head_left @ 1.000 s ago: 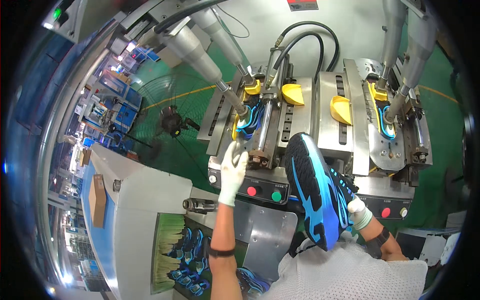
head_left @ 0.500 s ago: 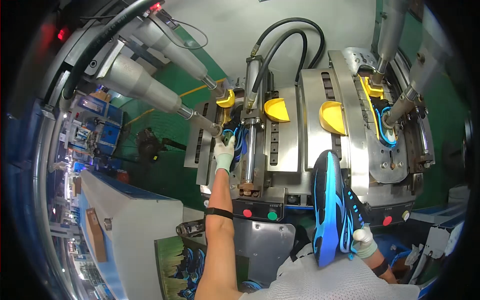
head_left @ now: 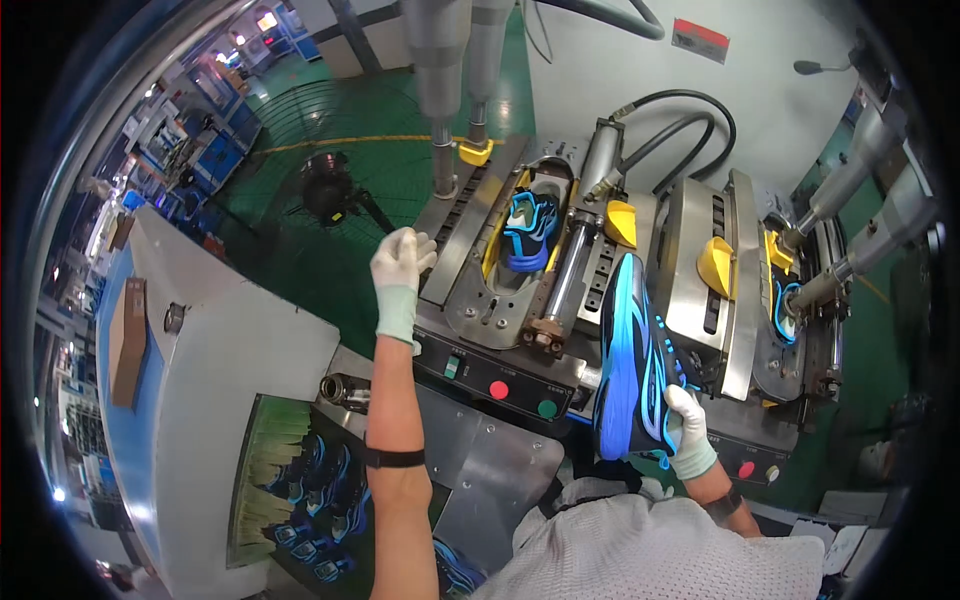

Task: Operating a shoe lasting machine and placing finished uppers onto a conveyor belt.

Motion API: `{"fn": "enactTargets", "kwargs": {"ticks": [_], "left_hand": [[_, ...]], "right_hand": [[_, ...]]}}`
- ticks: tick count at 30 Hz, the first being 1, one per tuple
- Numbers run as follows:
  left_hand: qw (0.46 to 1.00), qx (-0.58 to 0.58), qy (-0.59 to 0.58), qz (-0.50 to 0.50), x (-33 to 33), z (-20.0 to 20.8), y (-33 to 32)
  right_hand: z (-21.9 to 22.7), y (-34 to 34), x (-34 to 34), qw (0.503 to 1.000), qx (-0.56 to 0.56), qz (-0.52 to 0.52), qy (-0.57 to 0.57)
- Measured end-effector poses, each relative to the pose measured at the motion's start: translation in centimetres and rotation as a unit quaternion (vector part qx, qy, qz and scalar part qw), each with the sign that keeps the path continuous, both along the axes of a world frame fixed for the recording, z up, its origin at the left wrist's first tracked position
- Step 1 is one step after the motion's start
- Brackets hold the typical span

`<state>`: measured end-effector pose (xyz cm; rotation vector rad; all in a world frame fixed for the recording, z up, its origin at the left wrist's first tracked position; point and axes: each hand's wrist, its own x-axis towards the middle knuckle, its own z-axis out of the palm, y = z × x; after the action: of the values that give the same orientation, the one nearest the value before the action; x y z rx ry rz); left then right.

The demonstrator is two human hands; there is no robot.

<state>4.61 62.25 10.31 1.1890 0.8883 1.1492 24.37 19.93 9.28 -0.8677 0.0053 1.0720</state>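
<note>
My right hand [head_left: 688, 432], in a white glove, grips a black and blue sneaker [head_left: 622, 370] by its heel end. The sneaker stands toe up, its blue sole turned mostly to the left. My left hand [head_left: 403, 258], also gloved, hovers left of the press's left station, its fingers loosely bent and nothing in them. In that station's cradle [head_left: 478, 318] another sneaker [head_left: 530, 238] sits with its opening upward. The metal press rods [head_left: 443, 165] stand apart from it. A third sneaker [head_left: 784, 312] lies in the right station, under lowered rods [head_left: 825, 278].
Yellow curved pads [head_left: 621, 224] sit between the stations. A panel [head_left: 470, 380] with red and green buttons runs along the press front. At lower left, a rack [head_left: 262, 480] holds several sneakers beside a grey cabinet [head_left: 230, 330]. A fan [head_left: 328, 190] stands behind.
My left hand has come off the sneaker in the left station and moved left. That station's rods now stand clear of the sneaker. My view has turned left; the right hand still holds its sneaker.
</note>
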Motion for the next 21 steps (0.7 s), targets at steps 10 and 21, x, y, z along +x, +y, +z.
{"fn": "enactTargets", "kwargs": {"ticks": [10,21], "left_hand": [[0.961,0.065,0.226,-0.143,8.6,-11.6,-2.8],[0.980,0.157,0.118,-0.044,16.4,-13.2,2.8]], "right_hand": [[-0.4,-1.8,-0.9,1.000,-0.011,0.006,-0.026],[1.9,-7.8,0.0,0.992,-0.050,-0.110,-0.044]]}}
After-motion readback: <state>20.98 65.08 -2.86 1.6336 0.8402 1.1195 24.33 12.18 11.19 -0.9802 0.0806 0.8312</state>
